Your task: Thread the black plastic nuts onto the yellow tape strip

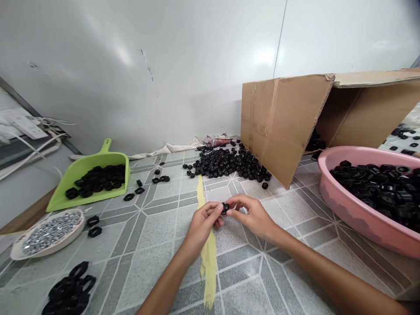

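Observation:
Between the fingertips of both hands is a small black part (225, 208), partly hidden by the fingers. My left hand (206, 218) is closed, pinching it from the left with thumb and fingers. From the other side, my right hand (251, 214) grips it between thumb and forefinger. Both hands hover just over the grey patterned surface, beside a strip of yellow tape (208, 262). Beyond them lies a heap of small black parts (226, 162). Its exact kind is too small to tell, though it looks like the pieces in the heap.
On the left stand a green dustpan (55, 197) with black rings, a white dish (19, 251) of small shiny metal pieces, and loose black rings (70, 291). A cardboard box (275, 118) and a pink basin (354, 214) of black parts are at right. A wall (190, 78) rises behind.

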Action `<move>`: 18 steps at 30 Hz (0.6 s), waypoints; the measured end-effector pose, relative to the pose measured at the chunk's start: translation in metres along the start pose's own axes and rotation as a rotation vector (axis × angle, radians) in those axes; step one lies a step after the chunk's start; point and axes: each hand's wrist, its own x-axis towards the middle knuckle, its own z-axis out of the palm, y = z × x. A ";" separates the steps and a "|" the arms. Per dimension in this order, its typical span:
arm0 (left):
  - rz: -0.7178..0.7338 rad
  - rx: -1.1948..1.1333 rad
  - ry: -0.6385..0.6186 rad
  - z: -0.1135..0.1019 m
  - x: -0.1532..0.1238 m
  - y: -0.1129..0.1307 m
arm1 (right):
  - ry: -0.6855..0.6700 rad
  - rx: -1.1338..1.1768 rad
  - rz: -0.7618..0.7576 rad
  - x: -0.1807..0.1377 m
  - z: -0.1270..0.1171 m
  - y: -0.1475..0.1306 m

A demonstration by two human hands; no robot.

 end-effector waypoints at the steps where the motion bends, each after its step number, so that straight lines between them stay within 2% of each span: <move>1: 0.002 0.000 -0.007 0.000 0.000 0.000 | 0.003 0.000 0.005 0.000 0.000 0.000; 5: -0.007 -0.018 -0.029 -0.001 -0.002 0.003 | -0.019 -0.003 0.050 -0.003 0.000 -0.002; 11: -0.030 -0.023 -0.058 0.002 -0.003 0.005 | -0.021 -0.170 0.094 -0.004 -0.002 -0.003; 14: -0.040 -0.009 -0.035 0.002 -0.002 0.002 | -0.036 -0.074 0.176 -0.001 -0.005 -0.001; 18: -0.018 0.004 -0.003 0.001 -0.001 -0.001 | -0.116 0.051 0.124 0.003 -0.010 -0.003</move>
